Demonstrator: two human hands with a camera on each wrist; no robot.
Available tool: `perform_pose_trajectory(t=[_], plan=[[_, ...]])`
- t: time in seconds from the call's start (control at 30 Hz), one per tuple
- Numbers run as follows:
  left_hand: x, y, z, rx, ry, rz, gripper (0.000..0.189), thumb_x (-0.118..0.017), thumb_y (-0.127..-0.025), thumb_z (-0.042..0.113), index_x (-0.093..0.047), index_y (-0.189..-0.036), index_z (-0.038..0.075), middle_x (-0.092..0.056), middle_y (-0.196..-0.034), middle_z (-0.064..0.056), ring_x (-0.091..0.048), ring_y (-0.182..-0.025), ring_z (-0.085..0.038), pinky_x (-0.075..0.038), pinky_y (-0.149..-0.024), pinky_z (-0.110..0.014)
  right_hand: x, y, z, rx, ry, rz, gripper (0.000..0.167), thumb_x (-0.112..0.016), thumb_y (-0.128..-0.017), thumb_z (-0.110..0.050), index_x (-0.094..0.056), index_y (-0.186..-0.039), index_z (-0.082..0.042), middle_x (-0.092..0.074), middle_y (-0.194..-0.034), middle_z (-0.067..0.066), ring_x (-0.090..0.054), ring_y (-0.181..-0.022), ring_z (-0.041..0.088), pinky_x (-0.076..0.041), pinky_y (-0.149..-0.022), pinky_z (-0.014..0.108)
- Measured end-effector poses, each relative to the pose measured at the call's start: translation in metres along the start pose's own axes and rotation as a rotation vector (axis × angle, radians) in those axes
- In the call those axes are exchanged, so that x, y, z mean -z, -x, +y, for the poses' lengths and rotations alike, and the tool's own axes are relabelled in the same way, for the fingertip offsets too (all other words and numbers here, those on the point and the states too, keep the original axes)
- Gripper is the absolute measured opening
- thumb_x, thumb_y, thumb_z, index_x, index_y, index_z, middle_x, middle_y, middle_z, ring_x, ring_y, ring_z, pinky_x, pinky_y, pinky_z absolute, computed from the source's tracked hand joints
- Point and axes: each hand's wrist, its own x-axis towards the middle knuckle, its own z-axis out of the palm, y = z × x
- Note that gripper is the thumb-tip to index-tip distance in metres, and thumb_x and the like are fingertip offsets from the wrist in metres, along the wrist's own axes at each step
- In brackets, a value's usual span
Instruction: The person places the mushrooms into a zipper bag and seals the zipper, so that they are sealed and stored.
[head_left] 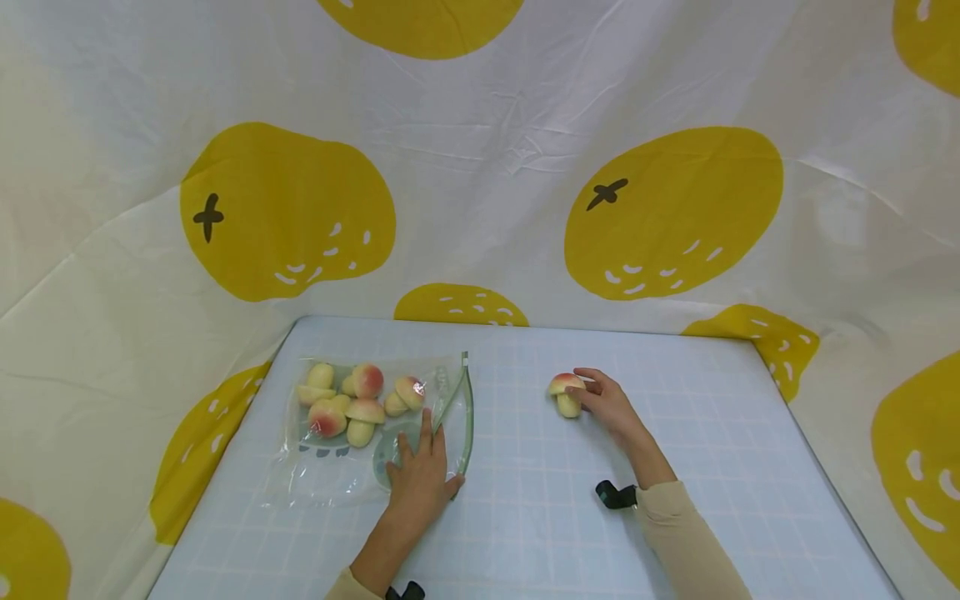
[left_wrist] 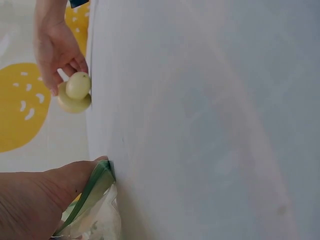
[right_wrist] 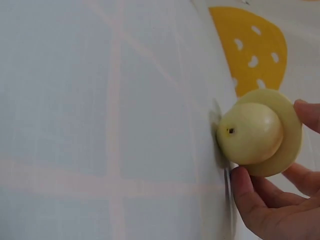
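Observation:
In the head view a toy mushroom (head_left: 568, 406) with a reddish cap and cream stem is on the right part of the table. My right hand (head_left: 609, 407) holds it by the cap, thumb and fingers on either side. From the right wrist, the stem end of the mushroom (right_wrist: 252, 132) faces the camera. A clear zip bag (head_left: 337, 483) with a green zip edge lies at the left, several more mushrooms (head_left: 366, 410) inside. My left hand (head_left: 422, 479) rests on it with spread fingers, its thumb (left_wrist: 75, 175) against the green zip strip (left_wrist: 90, 192).
A pale blue checked cloth (head_left: 525, 533) covers the table. Behind it hangs a white curtain (head_left: 480, 208) with large yellow fruit prints. A black wrist device (head_left: 617, 495) sits by the right sleeve (head_left: 686, 533).

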Motion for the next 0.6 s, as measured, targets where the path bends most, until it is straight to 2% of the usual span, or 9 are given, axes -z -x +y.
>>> perform_pose_trajectory(t=[0.33,0.6], plan=[[0.000,-0.001,-0.001,0.010,0.004,-0.009,0.092,-0.086,-0.079,0.039,-0.042,-0.148,-0.003,-0.016,-0.164,-0.020,-0.031,-0.131,-0.064,-0.039,-0.082,-0.080,-0.001,-0.002,0.001,-0.014,-0.029,0.023,0.060,-0.073,-0.094,-0.020,-0.048,-0.142,0.004,-0.058,-0.128,0.028,-0.062,-0.099,0.019,-0.053,-0.081,0.026],[0.001,-0.001,0.000,0.013,0.009,-0.018,0.092,-0.086,-0.079,0.039,-0.042,-0.148,-0.003,-0.015,-0.164,-0.020,-0.029,-0.132,-0.065,-0.038,-0.082,-0.080,-0.013,0.001,-0.006,0.013,-0.122,0.015,0.054,-0.072,-0.093,-0.014,-0.051,-0.139,0.005,-0.063,-0.119,0.022,-0.064,-0.090,0.015,-0.054,-0.078,0.025]])
